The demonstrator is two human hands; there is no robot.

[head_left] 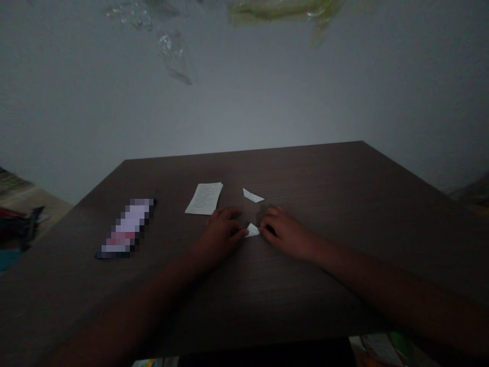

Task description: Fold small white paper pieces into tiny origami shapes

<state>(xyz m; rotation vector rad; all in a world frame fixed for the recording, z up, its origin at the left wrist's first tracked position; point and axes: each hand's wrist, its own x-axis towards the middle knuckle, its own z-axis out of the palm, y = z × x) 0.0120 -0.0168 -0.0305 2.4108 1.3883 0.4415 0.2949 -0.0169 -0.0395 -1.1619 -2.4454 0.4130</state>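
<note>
Between my hands, a small folded piece of white paper [252, 231] lies low over the tabletop, its top coming to a point. My left hand [223, 230] pinches its left corner, with the thumb along the near edge and the other fingers curled toward the table. At the right corner, my right hand [283, 232] holds the paper between thumb and curled fingers. Just beyond both hands rests a second folded paper [252, 196], long and boat-shaped, touched by neither. The fingertips partly cover the corners of the held paper.
A stack of printed paper sheets [205, 199] lies beyond my left hand. Farther left is a phone [128, 227] with its screen blurred out. The dark wooden table [324, 178] meets a pale wall [267, 102], where clear plastic [173, 53] and yellow plastic [282, 12] hang.
</note>
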